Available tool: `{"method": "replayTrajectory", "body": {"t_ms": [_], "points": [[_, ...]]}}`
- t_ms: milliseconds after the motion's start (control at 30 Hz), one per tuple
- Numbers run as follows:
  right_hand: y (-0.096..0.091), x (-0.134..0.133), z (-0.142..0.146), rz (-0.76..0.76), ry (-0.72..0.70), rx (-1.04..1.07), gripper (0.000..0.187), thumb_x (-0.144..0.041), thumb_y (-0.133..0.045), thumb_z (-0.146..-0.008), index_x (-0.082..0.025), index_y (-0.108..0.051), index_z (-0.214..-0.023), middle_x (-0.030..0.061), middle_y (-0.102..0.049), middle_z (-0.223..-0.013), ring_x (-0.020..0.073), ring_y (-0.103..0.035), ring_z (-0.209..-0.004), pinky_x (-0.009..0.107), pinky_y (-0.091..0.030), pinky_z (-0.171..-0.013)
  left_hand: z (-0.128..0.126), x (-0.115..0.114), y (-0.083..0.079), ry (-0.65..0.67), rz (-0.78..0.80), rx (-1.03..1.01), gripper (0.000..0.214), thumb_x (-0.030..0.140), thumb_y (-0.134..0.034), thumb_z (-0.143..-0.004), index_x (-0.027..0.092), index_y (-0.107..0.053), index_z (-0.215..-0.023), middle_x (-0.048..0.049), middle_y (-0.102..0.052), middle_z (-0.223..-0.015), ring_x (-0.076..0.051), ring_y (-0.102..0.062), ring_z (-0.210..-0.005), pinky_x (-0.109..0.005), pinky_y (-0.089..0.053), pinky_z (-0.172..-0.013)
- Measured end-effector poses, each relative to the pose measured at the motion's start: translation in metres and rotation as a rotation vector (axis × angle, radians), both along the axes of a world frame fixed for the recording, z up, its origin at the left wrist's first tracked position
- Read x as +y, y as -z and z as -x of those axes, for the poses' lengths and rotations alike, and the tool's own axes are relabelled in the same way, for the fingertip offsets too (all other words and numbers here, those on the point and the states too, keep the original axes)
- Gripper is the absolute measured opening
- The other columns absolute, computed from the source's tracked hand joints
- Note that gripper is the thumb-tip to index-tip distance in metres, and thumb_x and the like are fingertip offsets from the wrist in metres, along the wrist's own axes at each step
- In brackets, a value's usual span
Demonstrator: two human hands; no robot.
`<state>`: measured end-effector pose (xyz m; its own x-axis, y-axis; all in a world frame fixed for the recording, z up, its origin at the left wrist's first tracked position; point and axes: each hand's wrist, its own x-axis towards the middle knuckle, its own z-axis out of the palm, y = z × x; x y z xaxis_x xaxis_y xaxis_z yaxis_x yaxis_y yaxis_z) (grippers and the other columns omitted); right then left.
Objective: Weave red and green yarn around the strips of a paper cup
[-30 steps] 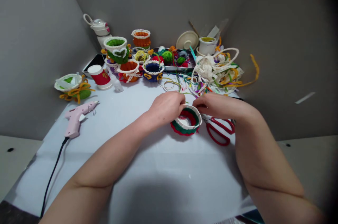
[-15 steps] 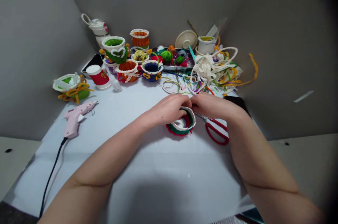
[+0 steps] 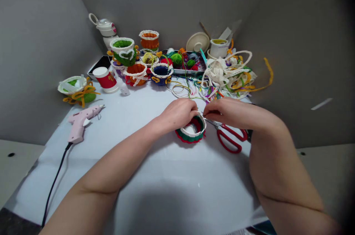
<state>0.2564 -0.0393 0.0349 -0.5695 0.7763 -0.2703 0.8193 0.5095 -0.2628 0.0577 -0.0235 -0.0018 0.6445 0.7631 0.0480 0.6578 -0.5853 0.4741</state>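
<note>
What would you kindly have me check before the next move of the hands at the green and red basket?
1. Basket steadied: the left hand grips the rim of the green and red basket. Ok.
2. Basket upright: its opening faces up. Ok.
3. Right hand well away from the scissors: the right hand is close beside the blades of the red-handled scissors. Not ok.
4. Right fingers holding something: their tips are too small to make out. Cannot tell.
5. Glue gun away from both hands: the pink glue gun lies at the table's left side. Ok.
</note>
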Motion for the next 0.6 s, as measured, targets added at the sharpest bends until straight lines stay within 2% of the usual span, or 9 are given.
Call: {"method": "replayTrajectory", "body": {"t_ms": [133,333,467,600], "points": [[-0.007,-0.005,0.004,-0.106,0.040,0.048,0.025,-0.027,-0.048,-0.090,-0.021,-0.073,-0.090,0.0025,-0.072,-0.079,0.0145,-0.059,-0.068,0.024,-0.036,-0.063,0.000,0.000,0.001,-0.006,0.001,0.001,0.023,0.030,-0.054,-0.090,0.017,-0.073,-0.086,-0.0077,-0.073,-0.086,-0.021,-0.063,-0.081,-0.032,-0.047,-0.075],[-0.002,-0.007,0.022,-0.154,0.092,0.054,0.027,-0.031,-0.049,-0.090,-0.019,-0.073,-0.086,0.0064,-0.072,-0.080,0.0159,-0.059,-0.069,0.026,-0.034,-0.060,0.000,0.000,0.001,0.004,-0.003,0.012,0.023,0.022,-0.050,-0.086,0.018,-0.072,-0.081,-0.0073,-0.073,-0.081,-0.020,-0.063,-0.076,-0.031,-0.046,-0.071],[-0.004,-0.011,0.026,-0.136,0.009,0.024,0.025,-0.024,-0.048,-0.089,-0.019,-0.072,-0.084,0.0070,-0.072,-0.081,0.0170,-0.060,-0.071,0.027,-0.035,-0.062,0.000,0.001,0.003,0.004,-0.009,0.012,0.022,0.019,-0.050,-0.084,0.017,-0.071,-0.079,-0.0070,-0.072,-0.079,-0.020,-0.062,-0.075,-0.030,-0.046,-0.070],[-0.010,-0.014,0.013,-0.095,-0.037,0.042,0.024,-0.023,-0.047,-0.088,-0.020,-0.071,-0.084,0.0055,-0.072,-0.081,0.0157,-0.059,-0.069,0.026,-0.035,-0.063,0.001,0.002,0.004,-0.003,0.005,-0.017,0.022,0.027,-0.053,-0.088,0.017,-0.072,-0.081,-0.0076,-0.073,-0.083,-0.020,-0.063,-0.077,-0.031,-0.047,-0.072]]}}
